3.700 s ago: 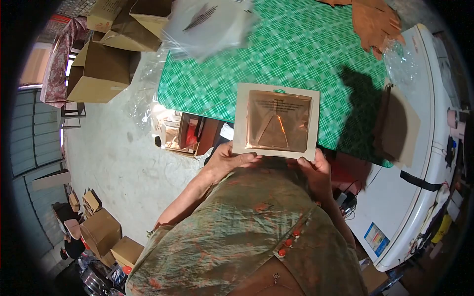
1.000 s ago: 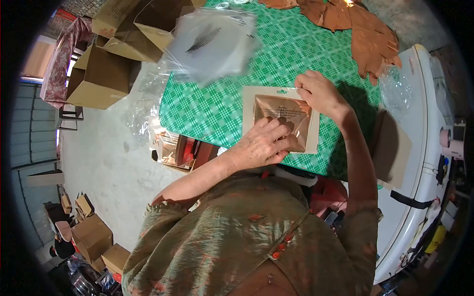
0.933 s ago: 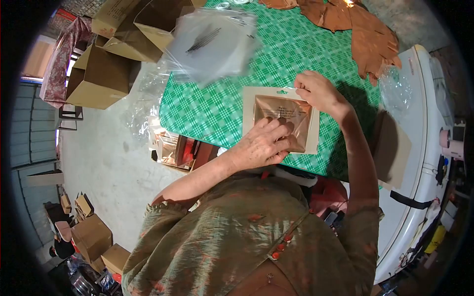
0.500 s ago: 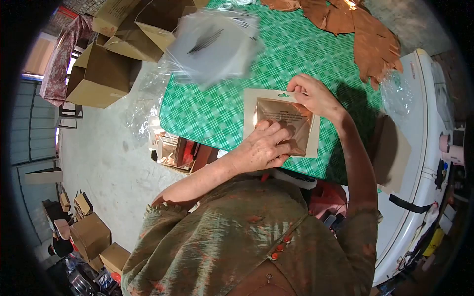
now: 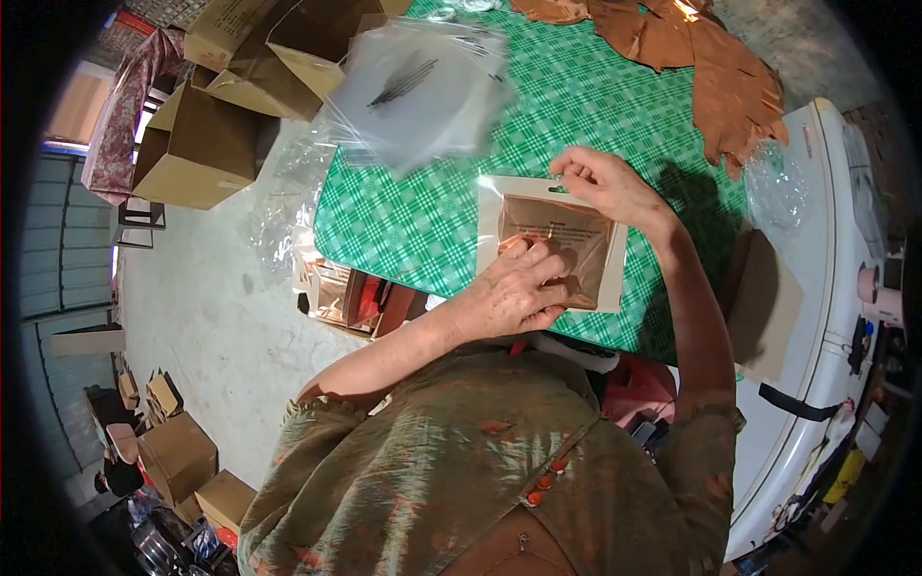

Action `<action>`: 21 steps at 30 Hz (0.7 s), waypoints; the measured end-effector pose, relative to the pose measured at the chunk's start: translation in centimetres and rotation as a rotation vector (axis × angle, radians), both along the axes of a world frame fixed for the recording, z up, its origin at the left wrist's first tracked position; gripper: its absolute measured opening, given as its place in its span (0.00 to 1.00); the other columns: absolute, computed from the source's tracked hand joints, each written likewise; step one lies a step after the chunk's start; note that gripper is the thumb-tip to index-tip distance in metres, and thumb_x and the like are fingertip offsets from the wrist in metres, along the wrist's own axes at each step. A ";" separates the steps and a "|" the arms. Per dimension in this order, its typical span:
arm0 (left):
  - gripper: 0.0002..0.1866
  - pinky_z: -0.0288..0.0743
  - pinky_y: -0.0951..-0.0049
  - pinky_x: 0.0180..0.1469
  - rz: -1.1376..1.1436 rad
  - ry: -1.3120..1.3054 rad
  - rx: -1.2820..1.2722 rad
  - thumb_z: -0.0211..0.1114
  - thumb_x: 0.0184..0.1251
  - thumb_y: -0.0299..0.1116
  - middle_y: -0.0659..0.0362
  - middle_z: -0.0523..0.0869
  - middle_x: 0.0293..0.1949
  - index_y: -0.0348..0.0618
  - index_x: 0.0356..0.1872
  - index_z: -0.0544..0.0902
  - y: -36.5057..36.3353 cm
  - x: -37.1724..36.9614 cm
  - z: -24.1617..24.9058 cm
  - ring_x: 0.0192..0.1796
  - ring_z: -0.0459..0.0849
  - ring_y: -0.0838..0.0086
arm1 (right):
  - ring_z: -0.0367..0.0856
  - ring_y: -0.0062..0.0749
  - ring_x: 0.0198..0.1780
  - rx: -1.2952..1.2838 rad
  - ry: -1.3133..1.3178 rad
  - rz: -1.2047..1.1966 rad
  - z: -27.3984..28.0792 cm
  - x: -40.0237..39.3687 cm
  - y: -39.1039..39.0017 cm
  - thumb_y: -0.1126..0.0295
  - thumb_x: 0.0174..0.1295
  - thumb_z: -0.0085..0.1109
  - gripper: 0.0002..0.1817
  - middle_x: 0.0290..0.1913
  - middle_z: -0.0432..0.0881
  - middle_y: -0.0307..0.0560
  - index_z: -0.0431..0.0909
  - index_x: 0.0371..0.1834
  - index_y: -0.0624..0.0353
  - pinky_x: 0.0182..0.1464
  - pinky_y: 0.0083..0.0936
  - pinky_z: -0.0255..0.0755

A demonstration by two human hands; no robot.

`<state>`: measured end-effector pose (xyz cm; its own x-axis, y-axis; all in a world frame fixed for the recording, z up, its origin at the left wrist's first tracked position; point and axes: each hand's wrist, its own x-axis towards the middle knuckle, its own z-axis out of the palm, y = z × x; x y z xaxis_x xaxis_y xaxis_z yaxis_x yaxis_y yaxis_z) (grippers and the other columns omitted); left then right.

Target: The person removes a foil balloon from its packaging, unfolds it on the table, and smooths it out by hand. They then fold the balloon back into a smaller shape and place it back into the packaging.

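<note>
A cream card with a hang hole and a shiny copper-coloured packet (image 5: 579,230) on it lies on the green checked tablecloth (image 5: 403,226), near the front edge. My left hand (image 5: 517,291) rests on the packet's lower left part with its fingers curled against it; whether they pinch anything is hidden. At the card's top right edge is my right hand (image 5: 605,187), thumb and fingers bent close together; what lies between them is too small to make out. Clear plastic bags (image 5: 423,91) are stacked beyond the card, to the left.
Copper-brown sheets (image 5: 735,91) lie at the table's far right. Open cardboard boxes (image 5: 206,144) stand at the far left. Below the table's left edge is a box of copper packets (image 5: 336,293). A white appliance (image 5: 816,240) stands on the right.
My right hand has shifted slightly left along the card's top edge. My left hand stays on the packet. The whole view has moved slightly.
</note>
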<state>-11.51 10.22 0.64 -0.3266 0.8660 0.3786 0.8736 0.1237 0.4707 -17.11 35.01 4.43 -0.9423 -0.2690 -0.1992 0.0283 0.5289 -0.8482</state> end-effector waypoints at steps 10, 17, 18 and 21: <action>0.14 0.72 0.57 0.61 -0.004 0.010 0.040 0.78 0.58 0.38 0.60 0.80 0.54 0.50 0.45 0.89 0.1 -0.1 0.2 0.55 0.77 0.62 | 0.76 0.28 0.34 0.109 0.318 0.032 0.6 0.3 -2.1 0.67 0.73 0.63 0.09 0.35 0.77 0.41 0.81 0.40 0.63 0.38 0.30 0.71; 0.14 0.72 0.58 0.59 -0.002 0.017 0.024 0.77 0.60 0.38 0.61 0.79 0.54 0.51 0.46 0.89 0.1 -0.1 0.1 0.54 0.77 0.63 | 0.72 0.26 0.31 0.029 0.287 -0.022 1.1 0.8 -2.5 0.65 0.74 0.64 0.13 0.30 0.77 0.41 0.79 0.37 0.65 0.36 0.30 0.68; 0.14 0.72 0.58 0.59 -0.005 0.018 0.017 0.77 0.60 0.38 0.61 0.79 0.54 0.51 0.46 0.89 0.0 0.0 0.1 0.54 0.77 0.63 | 0.72 0.26 0.31 0.025 0.282 -0.027 1.2 0.9 -2.5 0.64 0.74 0.65 0.13 0.29 0.76 0.41 0.79 0.36 0.65 0.36 0.30 0.68; 0.14 0.72 0.59 0.59 0.005 0.027 0.026 0.77 0.60 0.38 0.61 0.79 0.54 0.51 0.46 0.89 0.1 0.1 0.1 0.54 0.76 0.63 | 0.72 0.25 0.30 0.083 0.331 0.005 1.2 0.7 -2.3 0.64 0.72 0.66 0.13 0.28 0.75 0.40 0.80 0.36 0.64 0.34 0.30 0.67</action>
